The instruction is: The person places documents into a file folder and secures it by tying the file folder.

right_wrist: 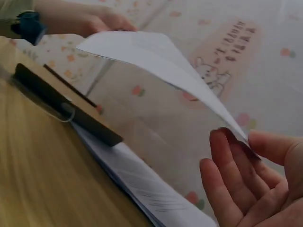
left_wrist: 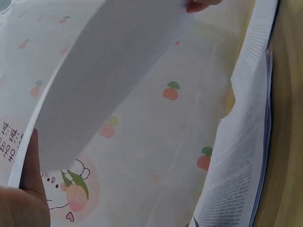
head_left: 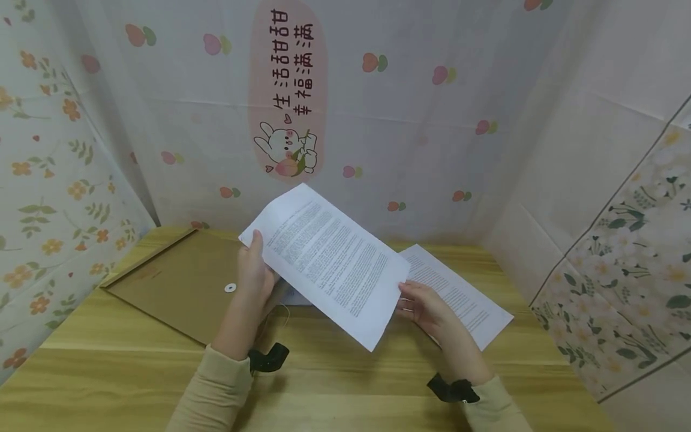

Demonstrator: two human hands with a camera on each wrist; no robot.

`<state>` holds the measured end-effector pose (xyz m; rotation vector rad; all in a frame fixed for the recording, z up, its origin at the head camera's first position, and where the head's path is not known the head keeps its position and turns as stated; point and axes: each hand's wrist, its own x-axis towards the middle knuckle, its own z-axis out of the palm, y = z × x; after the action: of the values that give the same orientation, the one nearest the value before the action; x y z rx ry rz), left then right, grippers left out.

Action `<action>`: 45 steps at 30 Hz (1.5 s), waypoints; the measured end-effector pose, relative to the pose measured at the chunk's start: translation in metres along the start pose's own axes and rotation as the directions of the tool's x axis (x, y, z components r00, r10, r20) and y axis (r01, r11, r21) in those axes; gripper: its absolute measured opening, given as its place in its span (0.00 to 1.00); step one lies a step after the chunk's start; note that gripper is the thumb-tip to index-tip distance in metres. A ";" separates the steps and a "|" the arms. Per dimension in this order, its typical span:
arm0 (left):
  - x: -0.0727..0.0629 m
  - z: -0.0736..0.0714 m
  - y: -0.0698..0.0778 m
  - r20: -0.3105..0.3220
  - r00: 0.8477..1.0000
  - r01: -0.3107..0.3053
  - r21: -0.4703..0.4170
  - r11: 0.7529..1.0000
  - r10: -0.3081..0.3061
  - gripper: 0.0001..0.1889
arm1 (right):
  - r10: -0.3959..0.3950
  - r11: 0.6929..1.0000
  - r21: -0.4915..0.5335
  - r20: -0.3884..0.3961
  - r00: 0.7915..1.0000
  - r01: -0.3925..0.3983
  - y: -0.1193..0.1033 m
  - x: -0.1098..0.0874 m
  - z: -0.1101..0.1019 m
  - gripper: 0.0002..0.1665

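Observation:
A white printed sheet of paper [head_left: 329,264] is held up at a slant above the table, its text side facing the head camera. My left hand [head_left: 255,270] grips its left edge, thumb over the front. At the lower right corner, my right hand [head_left: 429,309] pinches the sheet between thumb and fingers; the right wrist view shows this hand [right_wrist: 265,189] with its other fingers loosely bent. The sheet [right_wrist: 142,52] bows between both hands. Below it, printed papers [left_wrist: 236,170] lie on the table, partly hidden from the head view.
A brown paper document envelope [head_left: 178,282] with a white button and string lies at the left of the wooden table [head_left: 335,396]. More printed paper [head_left: 464,300] lies at the right, behind my right hand. Patterned curtains [head_left: 432,150] enclose the back and sides.

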<state>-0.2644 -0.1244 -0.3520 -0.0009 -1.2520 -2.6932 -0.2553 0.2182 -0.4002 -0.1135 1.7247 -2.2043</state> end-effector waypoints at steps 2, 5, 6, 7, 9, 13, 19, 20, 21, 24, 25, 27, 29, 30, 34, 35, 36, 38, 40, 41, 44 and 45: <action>0.000 -0.004 0.001 -0.009 1.000 0.008 0.026 1.000 -0.008 0.21 | -0.028 0.999 -0.039 -0.049 0.998 0.027 0.004 -0.001 0.008 0.07; -0.001 -0.014 0.006 0.007 1.000 0.020 0.130 0.991 -0.021 0.20 | -0.136 0.984 -0.136 -0.149 0.979 0.116 0.006 -0.004 0.017 0.09; -0.001 -0.019 0.008 0.017 1.000 0.021 0.174 0.985 -0.025 0.20 | -0.181 0.973 -0.177 -0.170 0.969 0.151 0.006 -0.006 0.019 0.11; -0.001 -0.023 0.010 0.027 0.999 0.015 0.224 0.974 -0.022 0.20 | -0.226 0.957 -0.224 -0.176 0.958 0.185 0.005 -0.008 0.020 0.13; -0.002 -0.034 0.016 0.063 0.998 -0.004 0.309 0.951 -0.017 0.21 | -0.302 0.923 -0.295 -0.162 0.940 0.246 0.003 -0.011 0.019 0.17; -0.002 -0.055 0.027 0.184 0.981 -0.036 0.488 0.872 -0.063 0.23 | -0.360 0.884 -0.357 -0.108 0.927 0.301 0.001 -0.018 0.012 0.19; -0.007 -0.080 0.032 0.321 0.913 -0.092 0.764 0.639 -0.251 0.21 | -0.249 0.899 -0.400 -0.135 0.959 0.177 0.009 -0.025 0.013 0.22; -0.008 -0.083 0.032 0.326 0.904 -0.101 0.792 0.602 -0.277 0.20 | -0.229 0.897 -0.415 -0.145 0.963 0.151 0.012 -0.027 0.015 0.23; -0.009 -0.086 0.031 0.331 0.895 -0.109 0.812 0.574 -0.299 0.19 | -0.215 0.892 -0.433 -0.151 0.965 0.131 0.014 -0.027 0.017 0.24; -0.009 -0.094 0.029 0.350 0.875 -0.145 0.848 0.509 -0.333 0.17 | -0.187 0.882 -0.463 -0.166 0.968 0.091 0.022 -0.028 0.018 0.25; -0.009 -0.097 0.028 0.361 0.872 -0.166 0.855 0.492 -0.332 0.16 | -0.177 0.882 -0.463 -0.167 0.970 0.082 0.024 -0.028 0.018 0.24; -0.008 -0.102 0.028 0.387 0.866 -0.219 0.864 0.454 -0.318 0.16 | -0.143 0.899 -0.433 -0.158 0.977 0.061 0.028 -0.028 0.016 0.24; -0.007 -0.108 0.028 0.407 0.863 -0.276 0.876 0.395 -0.299 0.15 | -0.095 0.921 -0.388 -0.129 0.987 0.038 0.032 -0.028 0.013 0.25; -0.007 -0.110 0.028 0.425 0.855 -0.308 0.878 0.367 -0.297 0.15 | -0.072 0.930 -0.365 -0.112 0.991 0.026 0.034 -0.028 0.011 0.26; -0.006 -0.115 0.024 0.451 0.829 -0.392 0.890 0.231 -0.330 0.16 | -0.005 0.957 -0.290 -0.044 0.999 -0.008 0.040 -0.029 0.005 0.30; -0.006 -0.116 0.022 0.452 0.825 -0.408 0.892 0.195 -0.340 0.16 | 0.005 0.961 -0.277 -0.038 0.999 -0.015 0.041 -0.029 0.003 0.32; -0.006 -0.117 0.021 0.451 0.822 -0.423 0.892 0.159 -0.347 0.16 | 0.014 0.965 -0.263 -0.035 0.999 -0.023 0.042 -0.029 0.002 0.33; -0.009 -0.118 0.019 0.453 0.821 -0.452 0.888 0.089 -0.347 0.16 | 0.028 0.969 -0.243 -0.043 0.999 -0.038 0.044 -0.030 0.000 0.34; -0.012 -0.119 0.017 0.466 0.818 -0.488 0.873 0.023 -0.338 0.17 | 0.047 0.973 -0.222 -0.052 0.998 -0.058 0.045 -0.030 -0.003 0.34; -0.013 -0.120 0.016 0.470 0.817 -0.502 0.865 -0.011 -0.334 0.18 | 0.057 0.975 -0.211 -0.055 0.997 -0.067 0.046 -0.031 -0.004 0.34; -0.018 -0.122 0.015 0.498 0.800 -0.553 0.829 -0.090 -0.334 0.25 | 0.082 0.979 -0.181 -0.047 0.995 -0.090 0.047 -0.033 -0.008 0.34; -0.019 -0.122 0.015 0.499 0.799 -0.559 0.822 -0.110 -0.337 0.27 | 0.090 0.981 -0.170 -0.044 0.995 -0.096 0.048 -0.033 -0.009 0.35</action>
<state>-0.2350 -0.2237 -0.4214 -0.7814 -2.9479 -0.6827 -0.2165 0.2272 -0.4436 -0.0336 1.8979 -2.0010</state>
